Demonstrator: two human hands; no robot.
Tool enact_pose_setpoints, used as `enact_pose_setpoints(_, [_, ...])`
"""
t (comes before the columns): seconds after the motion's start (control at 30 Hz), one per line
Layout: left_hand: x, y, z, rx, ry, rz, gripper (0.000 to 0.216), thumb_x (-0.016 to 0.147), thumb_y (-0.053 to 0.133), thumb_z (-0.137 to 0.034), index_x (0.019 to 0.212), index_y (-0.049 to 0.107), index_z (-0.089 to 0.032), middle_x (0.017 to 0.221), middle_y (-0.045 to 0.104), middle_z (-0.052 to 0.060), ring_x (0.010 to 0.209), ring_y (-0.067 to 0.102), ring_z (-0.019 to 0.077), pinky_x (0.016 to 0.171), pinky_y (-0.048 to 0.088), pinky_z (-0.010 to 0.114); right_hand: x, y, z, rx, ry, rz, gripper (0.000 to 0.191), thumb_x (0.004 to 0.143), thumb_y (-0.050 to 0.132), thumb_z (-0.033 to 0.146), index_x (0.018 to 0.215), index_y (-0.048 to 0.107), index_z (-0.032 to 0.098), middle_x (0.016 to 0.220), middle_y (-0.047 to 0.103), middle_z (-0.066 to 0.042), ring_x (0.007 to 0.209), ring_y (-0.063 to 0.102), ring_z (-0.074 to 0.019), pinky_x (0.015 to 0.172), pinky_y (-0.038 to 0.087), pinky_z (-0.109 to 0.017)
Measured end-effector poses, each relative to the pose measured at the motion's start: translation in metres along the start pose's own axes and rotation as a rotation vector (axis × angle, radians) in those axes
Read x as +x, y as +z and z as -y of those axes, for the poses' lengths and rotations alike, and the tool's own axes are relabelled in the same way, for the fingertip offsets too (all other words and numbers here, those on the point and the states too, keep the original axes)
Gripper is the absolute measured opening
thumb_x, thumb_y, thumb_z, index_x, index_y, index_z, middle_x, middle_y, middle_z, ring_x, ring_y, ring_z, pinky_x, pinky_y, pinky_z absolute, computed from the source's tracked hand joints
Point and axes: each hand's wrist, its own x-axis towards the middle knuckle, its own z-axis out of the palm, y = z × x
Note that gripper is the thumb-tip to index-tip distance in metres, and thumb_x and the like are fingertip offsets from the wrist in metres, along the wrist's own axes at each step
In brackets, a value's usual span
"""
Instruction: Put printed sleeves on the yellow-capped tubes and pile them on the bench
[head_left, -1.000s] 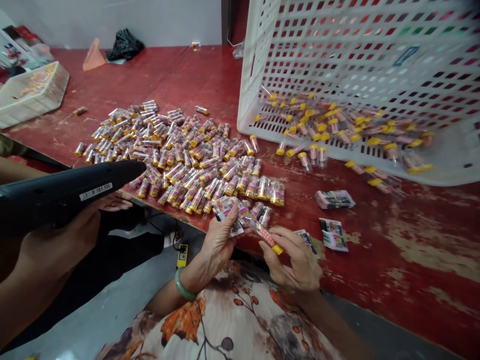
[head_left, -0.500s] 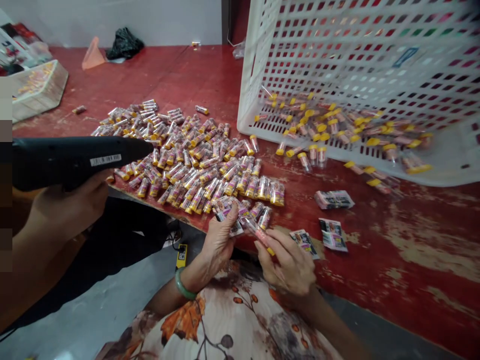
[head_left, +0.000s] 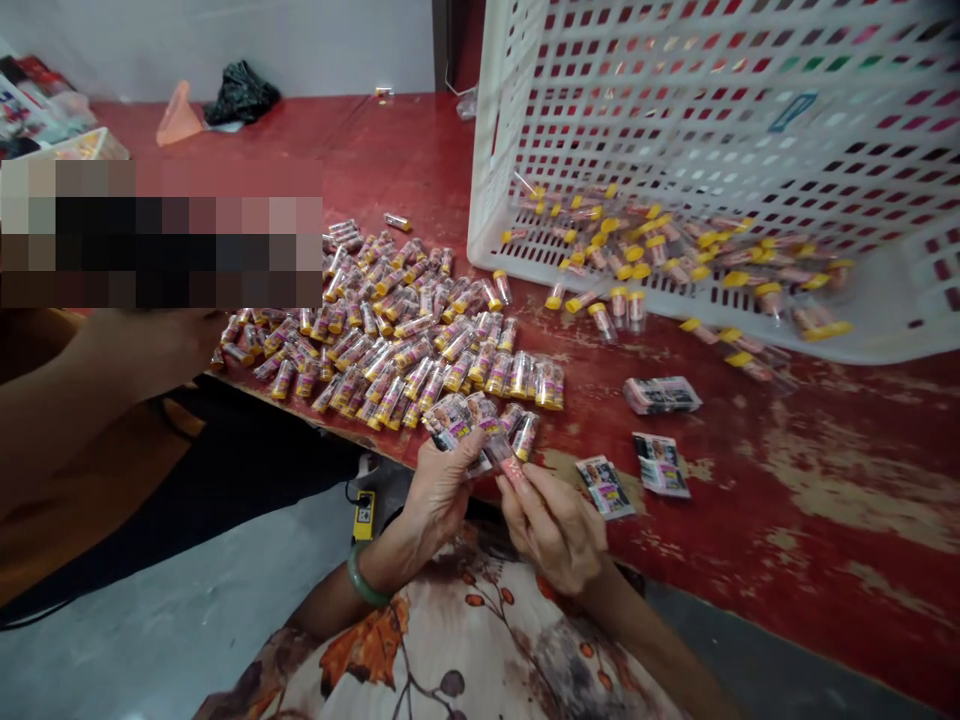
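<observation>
My left hand, with a green bangle on its wrist, is closed on a few small printed labels, the thumb pressing on top. In my right hand is a clear tube with pink contents, pinched between thumb and fingers. The tube's upper end meets the labels at my left fingertips; I cannot tell whether it is inside one. Its yellow cap is hidden by my right fingers. Just beyond both hands lies a pile of labelled tubes with yellow caps.
A white plastic basket lies tipped at the right, tubes spilling out. More labels and a label stack lie on the red table. At the left a co-worker's arm reaches over the pile, partly pixelated. A black bag lies behind.
My right hand has moved slightly left, bringing the tube closer to the labels, and its fingers now cover the cap. The co-worker's dark tool is now hidden by pixelation.
</observation>
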Motion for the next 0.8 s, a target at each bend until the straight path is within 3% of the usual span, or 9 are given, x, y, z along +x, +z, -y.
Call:
enact_pose_setpoints(0.17, [0.0,0.002,-0.003,0.008,-0.047,0.01,0.035,0.058,0.085,-0.029,0.086,0.068,-0.016,0.08,0.071,0.003,0.073,0.067,0.0183,0.078,0.054,0.034,-0.001,0.0,-0.001,0.058,-0.03,0.03,0.041,0.071,0.076,0.008,0.108,0.06,0.013,0.111,0.066,-0.015,0.096,0.068,-0.0219,0.074,0.059,-0.029])
enact_pose_setpoints(0.3, [0.001,0.006,-0.01,-0.046,-0.077,-0.025,0.025,0.061,0.083,-0.023,0.081,0.069,-0.02,0.08,0.073,-0.001,0.071,0.067,0.0169,0.075,0.056,0.032,-0.001,-0.002,0.001,0.095,0.169,0.004,0.041,0.076,0.072,0.01,0.113,0.058,0.022,0.106,0.069,-0.007,0.092,0.069,-0.019,0.072,0.058,-0.027])
enact_pose_setpoints(0.43, [0.001,0.008,-0.011,-0.071,-0.138,-0.053,0.032,0.056,0.086,-0.022,0.081,0.068,-0.016,0.078,0.072,0.001,0.07,0.067,0.017,0.073,0.058,0.032,0.0,-0.008,0.001,0.143,0.272,0.004,0.041,0.078,0.069,0.012,0.116,0.057,0.023,0.105,0.069,-0.006,0.091,0.069,-0.0197,0.072,0.057,-0.03])
enact_pose_setpoints(0.8, [0.001,0.004,-0.005,-0.025,-0.04,0.003,0.034,0.06,0.084,-0.027,0.087,0.068,-0.015,0.083,0.072,0.002,0.076,0.068,0.0155,0.08,0.053,0.031,0.017,-0.014,0.001,0.093,0.206,0.054,0.039,0.077,0.071,0.009,0.113,0.057,0.015,0.094,0.07,-0.007,0.085,0.069,-0.0171,0.071,0.056,-0.027])
